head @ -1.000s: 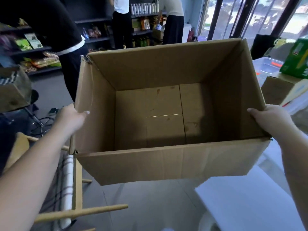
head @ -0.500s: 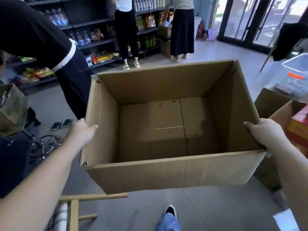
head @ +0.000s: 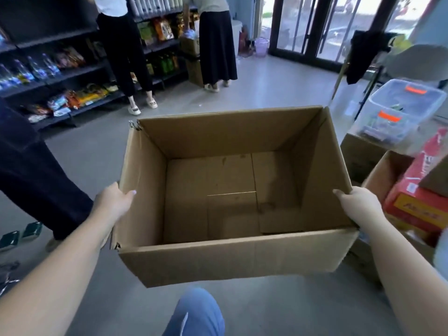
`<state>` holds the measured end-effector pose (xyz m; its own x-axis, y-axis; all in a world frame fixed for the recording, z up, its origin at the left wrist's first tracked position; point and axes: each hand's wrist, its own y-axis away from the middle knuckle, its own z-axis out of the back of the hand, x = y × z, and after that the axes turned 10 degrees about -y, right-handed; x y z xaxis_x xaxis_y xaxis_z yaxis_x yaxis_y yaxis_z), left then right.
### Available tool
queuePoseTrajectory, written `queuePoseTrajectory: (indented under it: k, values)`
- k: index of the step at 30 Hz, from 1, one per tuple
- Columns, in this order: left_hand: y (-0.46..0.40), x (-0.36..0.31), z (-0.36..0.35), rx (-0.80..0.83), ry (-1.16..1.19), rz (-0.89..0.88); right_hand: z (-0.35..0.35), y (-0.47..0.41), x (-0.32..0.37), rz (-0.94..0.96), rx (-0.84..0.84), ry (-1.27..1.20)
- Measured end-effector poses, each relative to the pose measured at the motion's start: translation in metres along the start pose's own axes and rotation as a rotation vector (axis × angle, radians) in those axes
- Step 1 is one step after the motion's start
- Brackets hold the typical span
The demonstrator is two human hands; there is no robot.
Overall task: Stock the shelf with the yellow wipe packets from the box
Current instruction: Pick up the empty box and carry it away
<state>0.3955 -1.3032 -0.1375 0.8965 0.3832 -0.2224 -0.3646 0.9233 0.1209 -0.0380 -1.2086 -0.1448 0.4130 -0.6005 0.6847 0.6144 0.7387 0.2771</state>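
**Empty box carried, one hand each side**

The left hand [head: 114,202] and right hand [head: 357,204] each clamp a side wall of the cardboard box [head: 230,260], thumbs hooked over the rim, holding it level above the floor [head: 266,88]. No yellow packets show inside; the shelf [head: 80,98] stands well apart.

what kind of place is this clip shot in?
Probably a small shop or a mock-up of one. Dark shelves along the wall carry bottled drinks and snack packets, two people stand stocking them, and glass doors open to the outside.
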Motion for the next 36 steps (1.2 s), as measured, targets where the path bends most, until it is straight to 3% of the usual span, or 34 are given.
queuePoseTrajectory:
  k: [17, 26, 36]
  values:
    - [-0.352, -0.252, -0.037, 0.146, -0.020, -0.339, -0.070, -0.236, 0.126, -0.272, -0.260, 0.047]
    - [-0.449, -0.406, -0.088, 0.217, -0.128, -0.517, -0.066, -0.327, 0.123, -0.451, -0.376, -0.034]
    - [-0.491, -0.610, -0.140, 0.232, -0.291, -0.727, -0.074, -0.448, 0.070, -0.729, -0.397, -0.241]
